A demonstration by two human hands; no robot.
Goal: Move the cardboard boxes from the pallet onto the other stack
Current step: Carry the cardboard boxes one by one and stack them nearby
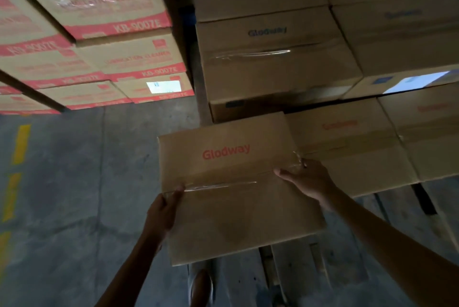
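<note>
As left hand (161,209) and right hand (308,180) grip opposite sides, the cardboard box (236,212) sits between.

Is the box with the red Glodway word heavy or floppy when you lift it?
Probably stiff: the Glodway box shows flat sides though only the left hand and right hand hold its edges. Likely not too heavy, since two bare hands hold it. The shiny tape may be slippery.
</note>
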